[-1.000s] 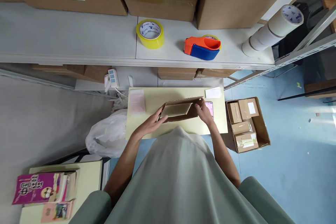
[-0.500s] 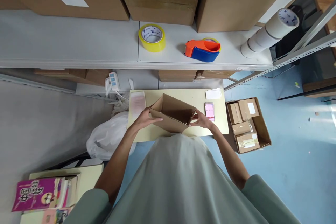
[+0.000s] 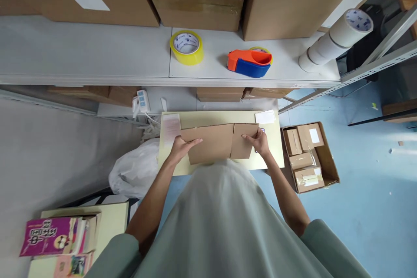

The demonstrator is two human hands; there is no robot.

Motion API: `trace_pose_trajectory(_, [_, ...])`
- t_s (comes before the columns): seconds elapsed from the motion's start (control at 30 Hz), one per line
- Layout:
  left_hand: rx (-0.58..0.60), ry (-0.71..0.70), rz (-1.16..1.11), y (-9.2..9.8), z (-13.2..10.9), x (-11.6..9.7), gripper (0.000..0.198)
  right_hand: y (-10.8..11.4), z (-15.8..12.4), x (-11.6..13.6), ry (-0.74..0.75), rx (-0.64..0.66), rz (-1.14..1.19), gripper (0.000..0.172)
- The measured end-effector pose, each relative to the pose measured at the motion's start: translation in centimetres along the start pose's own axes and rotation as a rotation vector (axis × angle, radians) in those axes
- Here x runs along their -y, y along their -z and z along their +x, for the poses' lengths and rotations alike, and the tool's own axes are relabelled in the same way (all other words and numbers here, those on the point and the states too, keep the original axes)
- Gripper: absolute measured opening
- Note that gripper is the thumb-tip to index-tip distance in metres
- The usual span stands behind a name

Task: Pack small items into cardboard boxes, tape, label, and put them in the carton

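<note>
A brown cardboard box (image 3: 210, 142), now flattened, is held up over the pale yellow table (image 3: 270, 156) just in front of my body. My left hand (image 3: 182, 147) grips its left end, thumb lying across the near face. At the other end my right hand (image 3: 257, 141) pinches the cardboard, with the thumb in front and the fingers behind. A vertical crease runs down the right part of the near face. Behind my right hand the phone is mostly covered. A printed sheet (image 3: 171, 128) lies by the table's left edge, and white paper slips (image 3: 265, 117) lie at the back right.
On the grey shelf (image 3: 124, 52) ahead are a yellow tape roll (image 3: 186, 47), an orange-and-blue tape dispenser (image 3: 249, 63), stacked white rolls (image 3: 335, 39) and large cartons (image 3: 198, 0). An open carton of small boxes (image 3: 309, 156) stands right; a white plastic bag (image 3: 133, 169) and books (image 3: 52, 236) are left.
The box was opened out into a four-sided shape and is now folded flat, its broad face toward me. My right hand has shifted slightly right, now covering most of the phone.
</note>
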State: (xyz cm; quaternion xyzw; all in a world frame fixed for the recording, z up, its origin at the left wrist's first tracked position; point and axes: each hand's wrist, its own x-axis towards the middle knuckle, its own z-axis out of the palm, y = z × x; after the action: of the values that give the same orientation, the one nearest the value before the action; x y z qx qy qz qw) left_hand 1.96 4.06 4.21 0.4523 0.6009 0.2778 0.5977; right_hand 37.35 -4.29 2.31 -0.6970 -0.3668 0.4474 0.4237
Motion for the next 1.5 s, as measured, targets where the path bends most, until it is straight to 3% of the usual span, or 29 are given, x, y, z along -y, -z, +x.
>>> trace_pose_trajectory(0.13, [0.003,0.021,-0.048,-0.1,0.2,-0.1,0.078,0.8,0.0,0.8,0.047,0.027,-0.084,0.059])
trace_pose_trajectory(0.27, [0.03,0.054,-0.063,0.3,0.4,-0.1,0.078,1.4,0.0,0.5,0.019,0.097,-0.127,0.067])
trace_pose_trajectory(0.4, [0.04,0.116,-0.073,0.8,0.5,-0.1,0.081,2.1,0.2,-0.6,-0.062,0.254,-0.004,0.074])
trace_pose_trajectory(0.5, [0.095,0.147,-0.071,1.2,0.5,0.3,0.082,2.4,0.2,-1.5,-0.091,0.368,0.086,0.062])
trace_pose_trajectory(0.8, [0.041,0.09,-0.084,1.6,-0.5,0.5,0.082,1.5,-1.6,-1.6,-0.079,0.281,0.113,0.053])
trace_pose_trajectory(1.0, [0.083,0.03,0.012,1.9,-0.3,0.1,0.076,1.7,-0.9,-1.1,0.042,0.2,-0.074,0.052])
trace_pose_trajectory(1.13, [0.171,-0.029,0.049,0.8,-0.3,0.3,0.076,1.0,-0.4,-1.4,0.121,0.204,-0.174,0.072])
trace_pose_trajectory(1.2, [0.204,-0.076,0.059,0.3,-0.5,0.7,0.088,0.6,-0.4,-1.4,0.116,0.279,-0.154,0.086])
trace_pose_trajectory(1.3, [0.269,-0.106,0.052,-0.1,-0.9,1.4,0.114,0.2,-0.6,-1.0,0.071,0.41,-0.033,0.086])
trace_pose_trajectory(1.4, [0.331,-0.072,-0.043,0.1,-1.2,2.0,0.107,0.4,-0.9,-0.2,-0.032,0.407,0.057,0.078])
trace_pose_trajectory(1.5, [0.319,0.004,-0.187,0.3,-1.3,2.2,0.094,0.8,-1.2,0.8,-0.095,0.354,0.072,0.077])
